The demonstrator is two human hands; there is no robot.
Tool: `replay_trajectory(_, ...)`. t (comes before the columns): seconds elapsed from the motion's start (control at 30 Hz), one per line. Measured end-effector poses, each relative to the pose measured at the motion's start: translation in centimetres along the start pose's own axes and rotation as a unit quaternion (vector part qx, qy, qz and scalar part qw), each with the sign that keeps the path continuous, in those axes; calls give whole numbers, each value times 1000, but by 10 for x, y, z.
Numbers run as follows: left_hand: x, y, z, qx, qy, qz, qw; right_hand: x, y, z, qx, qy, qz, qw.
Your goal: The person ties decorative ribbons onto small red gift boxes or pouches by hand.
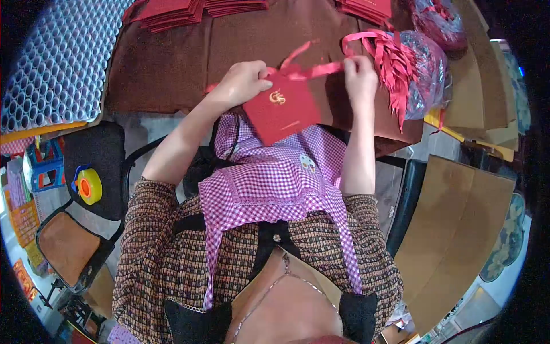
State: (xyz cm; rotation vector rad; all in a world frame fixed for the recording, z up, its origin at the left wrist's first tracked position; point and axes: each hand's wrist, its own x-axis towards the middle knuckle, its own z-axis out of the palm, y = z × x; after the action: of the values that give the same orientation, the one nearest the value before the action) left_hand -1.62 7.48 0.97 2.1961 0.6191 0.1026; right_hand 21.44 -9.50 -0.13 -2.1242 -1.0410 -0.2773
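Observation:
A flat red square piece [286, 109], either a card or a small bag, hangs tilted at the table's front edge with a gold emblem on its face. My left hand [243, 83] is closed at its upper left corner, thumb and fingers pinched together. A red ribbon [321, 70] runs across the top of the piece, with a loose end sticking up. My right hand [360, 85] pinches that ribbon, holding it stretched out to the right. Beside my right hand lies a bunch of red ribbons [395, 63] on a clear plastic bag [427, 69].
Stacks of red pieces [172, 12] lie along the far side of the brown-covered table [160, 69]. More red items fill a plastic bag [440, 23] at far right. A sheet of round cells [63, 57] stands left. Cardboard [458, 229] and a chair with yellow tape [90, 186] flank me.

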Motion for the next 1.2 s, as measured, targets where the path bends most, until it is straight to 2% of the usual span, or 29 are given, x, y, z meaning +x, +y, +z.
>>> replay_trajectory(0.03, 2, 1, 2, -2, 26, 21, 999, 4, -12, -12, 193, 0, 75, 978)
replay_trajectory(0.07, 3, 2, 5, -2, 25, 21, 999, 8, -22, -23, 378, 2, 146, 914)
replay_trajectory(0.13, 6, 10, 11, -93, 13, 1, 996, 20, -35, -40, 613, 17, 174, 771)
replay_trajectory(0.2, 4, 16, 21, -138, -16, -21, 990, 14, -48, -50, 628, 40, 192, 753)
replay_trajectory(0.27, 1, 10, 35, -112, -16, 15, 993, 5, -53, -52, 721, -37, 155, 674)
replay_trajectory(0.33, -3, 15, 32, -90, -22, 17, 996, -10, -62, -48, 718, -40, 150, 678)
replay_trajectory(0.4, -6, 20, 23, -109, -64, -30, 992, -31, -60, -37, 686, -120, 145, 703)
replay_trajectory(0.43, 0, 7, 26, -86, -64, 44, 993, -42, -67, -31, 589, -149, 161, 778)
replay_trajectory(0.47, 0, -6, 29, -85, -64, 42, 993, -51, -72, -27, 501, -198, 140, 831)
replay_trajectory(0.53, -2, -7, 23, -89, -82, 69, 990, -67, -76, -6, 367, -253, 39, 894)
replay_trajectory(0.6, -5, -9, 18, -78, -92, 96, 988, -79, -80, 6, 235, -264, -51, 934)
replay_trajectory(0.7, -9, -11, 11, -50, -135, 57, 988, -83, -84, 12, 184, -278, -54, 941)
replay_trajectory(0.77, -9, -19, 13, -38, -108, 115, 987, -83, -84, 15, 159, -262, -61, 950)
replay_trajectory(0.9, -14, -17, 9, -52, -105, 137, 984, -83, -83, 14, 174, -261, -39, 949)
replay_trajectory(1.0, -21, -7, 6, -81, -137, 92, 983, -84, -79, 13, 209, -260, 3, 943)
replay_trajectory(1.1, -23, -15, 18, -114, -90, 99, 984, -86, -74, 14, 221, -267, 18, 938)
replay_trajectory(1.2, -25, -19, 25, -126, -40, 100, 986, -89, -67, 16, 247, -257, -7, 934)
